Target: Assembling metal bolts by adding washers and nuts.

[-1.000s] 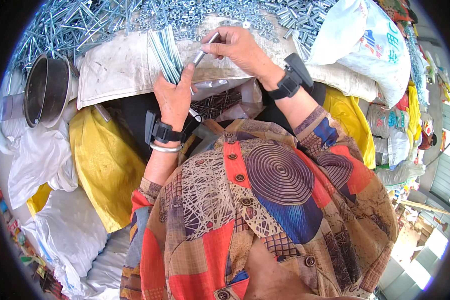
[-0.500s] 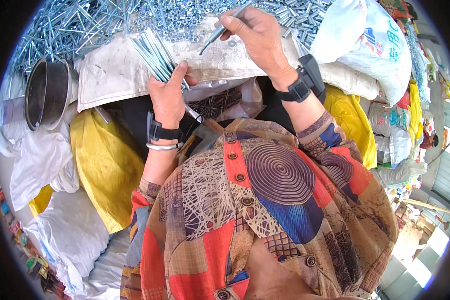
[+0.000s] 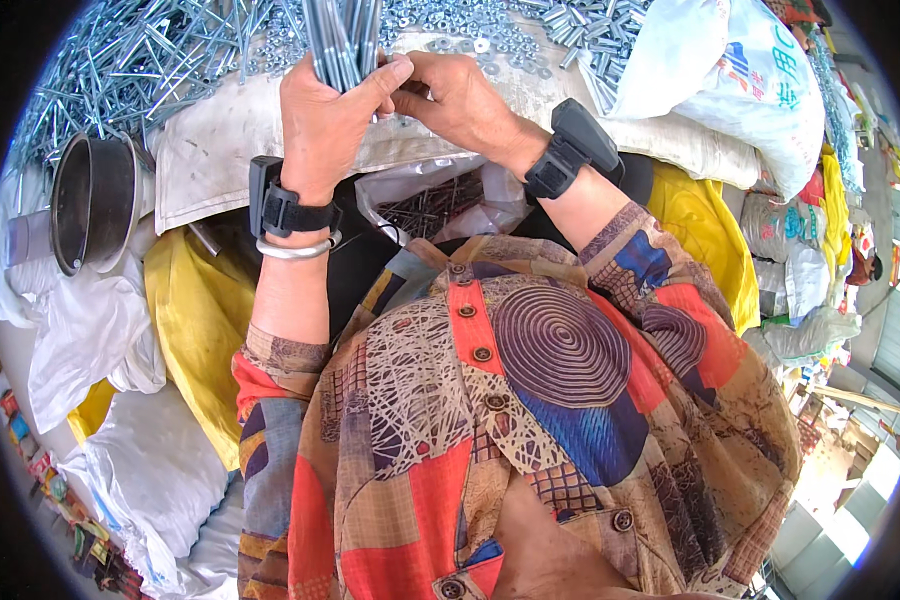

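The left hand's fingers are closed around a bundle of metal rods above the pale cloth. Its long axis points forward, toward loose metal hardware. The right hand's fingers curl beside the left thumb; I cannot tell their grip.

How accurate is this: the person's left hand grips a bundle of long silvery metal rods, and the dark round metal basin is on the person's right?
Not quite: the head view shows the dark round basin on the person's left. The left hand does grip the bundle of silvery rods.
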Action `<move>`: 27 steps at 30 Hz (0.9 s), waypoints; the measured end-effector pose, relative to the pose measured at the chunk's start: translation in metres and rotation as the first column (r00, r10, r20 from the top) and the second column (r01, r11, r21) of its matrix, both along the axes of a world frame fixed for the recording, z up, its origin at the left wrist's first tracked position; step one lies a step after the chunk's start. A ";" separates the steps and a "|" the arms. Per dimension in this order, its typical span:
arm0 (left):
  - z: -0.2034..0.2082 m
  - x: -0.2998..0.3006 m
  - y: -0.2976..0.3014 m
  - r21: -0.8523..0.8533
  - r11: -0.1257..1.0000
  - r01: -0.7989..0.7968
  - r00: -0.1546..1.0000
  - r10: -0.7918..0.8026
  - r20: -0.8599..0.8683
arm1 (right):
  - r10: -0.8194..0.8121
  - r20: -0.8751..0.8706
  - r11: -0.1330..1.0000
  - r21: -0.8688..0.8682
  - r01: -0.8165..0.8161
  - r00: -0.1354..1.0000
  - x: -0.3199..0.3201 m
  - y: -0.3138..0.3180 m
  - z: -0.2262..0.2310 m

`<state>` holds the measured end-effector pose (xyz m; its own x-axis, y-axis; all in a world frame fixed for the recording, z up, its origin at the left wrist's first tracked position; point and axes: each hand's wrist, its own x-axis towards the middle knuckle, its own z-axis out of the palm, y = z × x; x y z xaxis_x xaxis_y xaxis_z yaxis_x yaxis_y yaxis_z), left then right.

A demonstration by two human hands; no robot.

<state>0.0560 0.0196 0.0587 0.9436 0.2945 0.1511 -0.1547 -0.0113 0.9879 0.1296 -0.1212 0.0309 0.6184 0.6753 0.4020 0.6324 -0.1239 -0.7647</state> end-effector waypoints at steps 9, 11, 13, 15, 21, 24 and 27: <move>0.002 0.007 0.001 0.205 0.976 -0.065 0.998 0.064 0.014 | -0.171 0.253 0.968 -0.138 0.211 0.952 0.001 0.010 -0.006; 0.003 0.008 -0.002 0.186 0.981 -0.051 0.999 0.051 0.003 | -0.201 0.230 0.958 -0.157 0.240 0.952 0.005 0.018 -0.014; 0.001 0.011 -0.004 0.257 0.962 -0.090 0.996 0.086 0.026 | -0.169 0.250 0.974 -0.103 0.200 0.953 0.007 0.025 -0.025; -0.001 0.012 -0.003 0.275 0.957 -0.091 0.996 0.089 0.020 | -0.159 0.129 0.981 -0.088 0.171 0.979 0.008 0.027 -0.028; 0.001 0.010 -0.001 0.270 0.956 -0.110 0.994 0.106 0.029 | -0.131 -0.120 0.988 0.064 0.139 0.984 -0.012 -0.003 -0.010; 0.002 0.010 -0.001 0.289 0.950 -0.115 0.993 0.107 0.041 | -0.147 -0.399 0.979 0.071 0.191 0.905 -0.010 -0.020 0.002; 0.002 0.012 -0.002 0.289 0.950 -0.121 0.993 0.115 0.039 | -0.117 -0.322 0.963 0.196 0.187 0.939 -0.006 -0.011 -0.014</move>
<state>0.0675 0.0171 0.0603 0.9004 0.3442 0.2662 -0.1557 -0.3164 0.9358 0.1234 -0.1322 0.0168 0.8227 0.4795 0.3052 0.3510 -0.0063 -0.9364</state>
